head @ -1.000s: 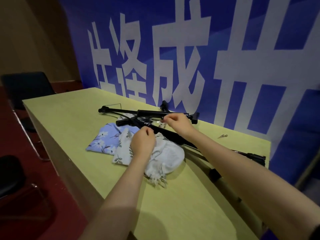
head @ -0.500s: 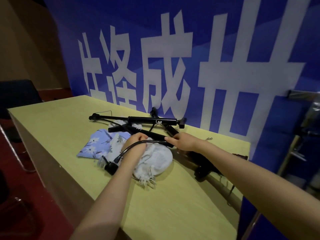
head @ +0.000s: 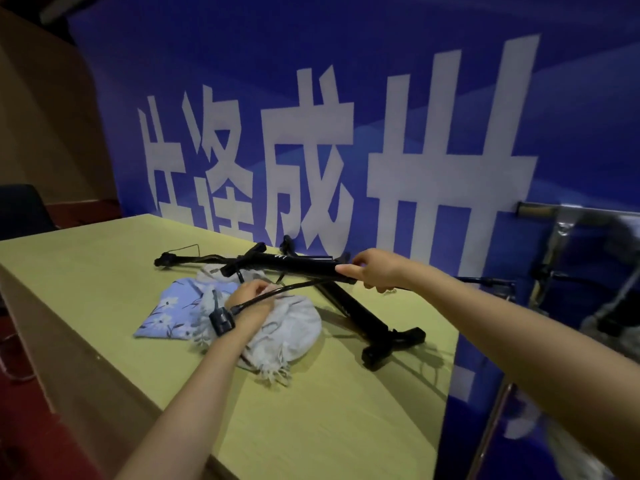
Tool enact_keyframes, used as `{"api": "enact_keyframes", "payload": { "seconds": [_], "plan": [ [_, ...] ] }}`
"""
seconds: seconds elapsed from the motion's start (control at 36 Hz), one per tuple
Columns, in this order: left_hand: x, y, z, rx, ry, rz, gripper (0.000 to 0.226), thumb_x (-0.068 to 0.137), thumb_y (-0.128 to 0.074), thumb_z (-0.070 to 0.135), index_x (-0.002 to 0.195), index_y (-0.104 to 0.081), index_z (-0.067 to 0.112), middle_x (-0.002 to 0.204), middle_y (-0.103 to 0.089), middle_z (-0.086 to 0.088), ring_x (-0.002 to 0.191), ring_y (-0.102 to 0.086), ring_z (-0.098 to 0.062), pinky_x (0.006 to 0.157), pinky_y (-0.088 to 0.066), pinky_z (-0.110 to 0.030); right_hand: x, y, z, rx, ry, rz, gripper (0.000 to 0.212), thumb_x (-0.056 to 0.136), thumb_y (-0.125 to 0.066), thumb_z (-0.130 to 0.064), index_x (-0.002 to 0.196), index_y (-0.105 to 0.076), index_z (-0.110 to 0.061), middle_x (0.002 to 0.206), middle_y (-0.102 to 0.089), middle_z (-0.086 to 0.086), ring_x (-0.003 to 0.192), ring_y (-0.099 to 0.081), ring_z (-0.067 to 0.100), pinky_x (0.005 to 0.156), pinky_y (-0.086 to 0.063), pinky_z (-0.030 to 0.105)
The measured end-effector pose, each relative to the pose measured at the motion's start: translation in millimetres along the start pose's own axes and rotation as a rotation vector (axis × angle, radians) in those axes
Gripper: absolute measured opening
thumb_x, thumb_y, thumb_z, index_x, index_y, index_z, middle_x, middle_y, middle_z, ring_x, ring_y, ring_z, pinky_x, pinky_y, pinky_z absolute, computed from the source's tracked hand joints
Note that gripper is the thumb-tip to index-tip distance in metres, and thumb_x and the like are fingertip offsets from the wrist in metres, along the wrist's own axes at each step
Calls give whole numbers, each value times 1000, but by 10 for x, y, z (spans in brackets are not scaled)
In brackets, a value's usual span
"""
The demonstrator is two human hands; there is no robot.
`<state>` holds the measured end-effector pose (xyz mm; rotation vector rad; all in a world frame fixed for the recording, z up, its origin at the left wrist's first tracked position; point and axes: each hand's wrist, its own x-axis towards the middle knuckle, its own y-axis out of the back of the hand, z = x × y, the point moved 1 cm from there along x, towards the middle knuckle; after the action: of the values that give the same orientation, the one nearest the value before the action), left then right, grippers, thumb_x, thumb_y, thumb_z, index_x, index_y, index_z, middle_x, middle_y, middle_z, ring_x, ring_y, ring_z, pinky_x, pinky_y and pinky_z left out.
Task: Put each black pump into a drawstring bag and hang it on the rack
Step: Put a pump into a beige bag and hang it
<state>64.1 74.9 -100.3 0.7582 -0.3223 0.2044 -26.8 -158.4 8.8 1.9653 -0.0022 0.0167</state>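
Note:
My right hand (head: 375, 270) grips one end of a black pump (head: 294, 263) and holds it lifted over the table, its thin black hose (head: 273, 294) arcing down to a nozzle head (head: 221, 322). My left hand (head: 252, 301) rests on a pale grey drawstring bag (head: 291, 330), fingers pinching its cloth under the hose. A second black pump (head: 360, 318) lies on the table to the right, foot end near the table's edge. A third black pump (head: 187, 259) lies behind. A blue floral bag (head: 166, 313) lies at the left of the grey one.
The yellow-green table (head: 311, 427) ends close on the right. A metal rack (head: 561, 233) stands past that edge, with something grey hanging on it. A blue banner with white characters (head: 311, 150) forms the back wall. A dark chair (head: 20, 211) stands far left.
My right hand has raised the pump's end off the table and moved it right. The hose and nozzle hang further over my left wrist. The view has turned right, showing the rack.

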Motion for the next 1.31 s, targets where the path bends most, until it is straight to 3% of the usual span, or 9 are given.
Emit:
{"api": "enact_keyframes", "payload": {
  "seconds": [0.17, 0.31, 0.42, 0.64, 0.75, 0.86, 1.08, 1.19, 1.31],
  "plan": [
    [-50, 65, 68, -222, 77, 18, 30, 102, -41, 34, 95, -62, 12, 91, -63, -16, 91, -59, -33, 70, -37, -33, -255, 132, 319, 229, -45, 35, 55, 95, -43, -57, 107, -62, -7, 76, -56, 4, 61, -49, 18, 54, -41, 26],
    [-153, 104, 370, -441, 18, -94, 42, 100, -35, 48, 104, -67, 20, 103, -68, 1, 98, -61, -17, 90, -49, -34, -406, 196, 374, 395, 5, 168, 52, 96, -42, -55, 105, -65, -9, 72, -51, 4, 55, -44, 13, 50, -39, 22],
    [-371, 172, 958, -763, -29, -362, 25, 102, -43, 23, 105, -65, 12, 96, -65, -3, 77, -55, -10, 55, -41, -15, -509, 264, 308, 509, 73, 208, 51, 97, -42, -54, 100, -66, -9, 72, -49, 5, 53, -42, 12, 47, -37, 21],
    [-784, 106, 1418, -730, -230, -423, 41, 98, -50, 37, 137, -45, 26, 122, -63, -1, 111, -62, -16, 89, -55, -37, -711, 433, 39, 711, 150, 299, 51, 98, -44, -50, 103, -65, -4, 69, -49, 5, 48, -41, 12, 48, -33, 26],
    [-798, 258, 1757, -1032, -148, -365, 45, 90, -49, 50, 125, -56, 23, 117, -65, -2, 110, -63, -21, 96, -51, -42, -762, 463, -27, 675, 182, 305, 51, 98, -43, -51, 103, -64, -6, 67, -49, 3, 48, -40, 11, 47, -33, 25],
    [-647, 547, 1961, -1427, 24, -273, 47, 94, -50, 50, 120, -56, 12, 106, -68, -9, 96, -68, -22, 83, -55, -34, -869, 444, 31, 663, 220, 211, 53, 100, -38, -49, 102, -61, -1, 64, -45, 2, 46, -36, 9, 46, -31, 22],
    [-559, 452, 1997, -1662, 253, -276, 51, 90, -64, 38, 125, -51, 3, 96, -60, -10, 85, -65, -24, 82, -57, -39, -943, 310, 132, 468, 304, 212, 42, 104, -31, -44, 97, -60, -14, 72, -55, 0, 62, -48, 15, 57, -41, 27],
    [-589, 485, 2051, -1687, 239, -178, 40, 94, -61, 32, 119, -50, 4, 79, -58, -6, 76, -62, -20, 79, -56, -34, -936, 341, 337, 268, 184, 293, 60, 100, -30, -55, 95, -66, -7, 85, -65, 16, 78, -61, 30, 74, -52, 39],
    [-519, 614, 2058, -1737, 224, -95, 25, 96, -58, 30, 105, -51, 7, 72, -58, -4, 69, -61, -17, 83, -56, -34, -974, 396, 734, 26, 81, 434, 55, 99, -37, -54, 88, -65, -8, 72, -60, 8, 65, -54, 20, 59, -40, 32]
  ]
}}
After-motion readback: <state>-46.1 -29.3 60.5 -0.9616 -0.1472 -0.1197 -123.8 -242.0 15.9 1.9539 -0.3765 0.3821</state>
